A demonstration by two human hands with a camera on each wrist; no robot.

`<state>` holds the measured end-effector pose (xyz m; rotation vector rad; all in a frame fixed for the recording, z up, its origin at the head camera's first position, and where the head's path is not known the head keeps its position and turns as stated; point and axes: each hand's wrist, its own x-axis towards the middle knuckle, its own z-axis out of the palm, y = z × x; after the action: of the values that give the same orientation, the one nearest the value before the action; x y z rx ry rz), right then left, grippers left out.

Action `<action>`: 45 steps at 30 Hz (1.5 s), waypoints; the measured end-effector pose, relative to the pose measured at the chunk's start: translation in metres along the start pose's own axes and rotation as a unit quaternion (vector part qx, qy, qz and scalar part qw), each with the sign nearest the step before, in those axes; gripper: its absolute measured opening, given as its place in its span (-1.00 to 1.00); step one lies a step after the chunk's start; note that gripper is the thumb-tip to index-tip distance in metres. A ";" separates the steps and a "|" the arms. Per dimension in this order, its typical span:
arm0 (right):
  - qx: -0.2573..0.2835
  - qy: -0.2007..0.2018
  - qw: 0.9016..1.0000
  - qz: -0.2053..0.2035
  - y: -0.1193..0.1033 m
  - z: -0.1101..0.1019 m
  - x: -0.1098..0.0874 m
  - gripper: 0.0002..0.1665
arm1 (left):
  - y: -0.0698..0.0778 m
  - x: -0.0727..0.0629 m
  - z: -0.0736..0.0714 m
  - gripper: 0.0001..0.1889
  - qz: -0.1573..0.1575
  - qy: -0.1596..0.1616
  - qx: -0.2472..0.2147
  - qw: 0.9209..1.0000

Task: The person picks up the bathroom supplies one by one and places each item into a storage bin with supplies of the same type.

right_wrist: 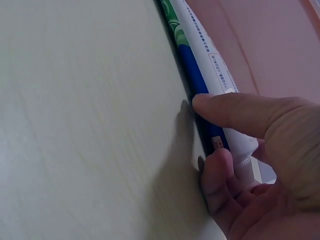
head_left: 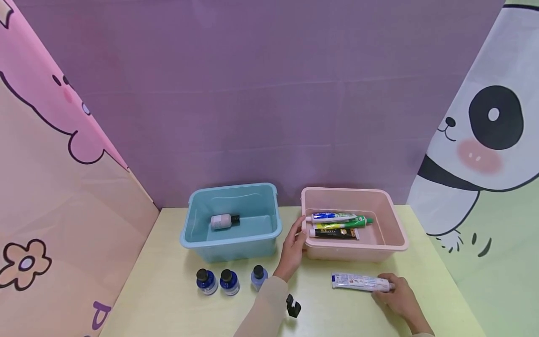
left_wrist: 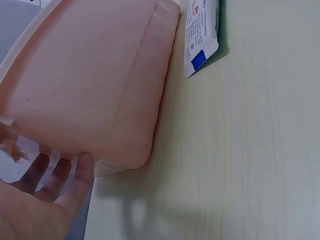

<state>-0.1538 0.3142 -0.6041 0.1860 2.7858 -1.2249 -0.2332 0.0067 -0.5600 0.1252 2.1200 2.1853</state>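
Note:
My left hand (head_left: 290, 252) grips the left end of a pink plastic basin (head_left: 349, 252); in the left wrist view several fingers (left_wrist: 75, 187) touch its outer wall below the rim. Inside the basin lie three tubes: a blue and white tube (head_left: 334, 217), a green and yellow tube (head_left: 343, 223) and a black tube (head_left: 334, 233). In front of the basin, my right hand (head_left: 397, 297) pinches a white toothpaste tube (head_left: 358, 282) near its cap end. The right wrist view shows thumb and fingers around this tube (right_wrist: 212, 75), which has a blue and green side.
A blue basin (head_left: 236, 252) stands to the left, holding a pale bottle with a black cap (head_left: 222, 221). Before it are two dark blue bottles (head_left: 207, 282) and a lighter blue bottle (head_left: 258, 277). A black clip-like piece (head_left: 293, 306) shows beside the left sleeve.

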 end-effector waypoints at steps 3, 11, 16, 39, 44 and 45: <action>-0.022 0.001 1.000 -0.009 0.000 0.000 -0.001 -0.45 | 0.000 0.000 0.000 -0.51 0.001 -0.001 0.002 1.000; -0.002 -0.023 1.000 0.006 0.003 0.002 -0.004 -0.48 | -0.003 0.000 0.000 -0.51 -0.004 0.001 0.003 1.000; 0.045 -0.041 0.998 0.007 0.006 0.002 -0.005 -0.46 | -0.003 0.000 0.000 -0.51 -0.003 0.001 0.002 1.000; 0.174 -0.026 0.980 0.096 0.004 0.011 -0.009 -0.47 | -0.001 0.000 -0.001 -0.52 -0.003 0.003 0.011 1.000; 0.260 -0.018 0.960 0.105 0.003 0.012 -0.011 -0.49 | 0.001 0.000 0.000 -0.52 -0.002 0.004 0.013 1.000; 0.283 -0.015 0.953 0.107 0.003 0.013 -0.011 -0.53 | 0.001 0.000 0.000 -0.52 -0.002 0.005 0.014 1.000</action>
<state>-0.1424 0.3061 -0.6135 0.4870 2.2349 -1.9008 -0.2328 0.0063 -0.5591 0.1120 2.1552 2.1590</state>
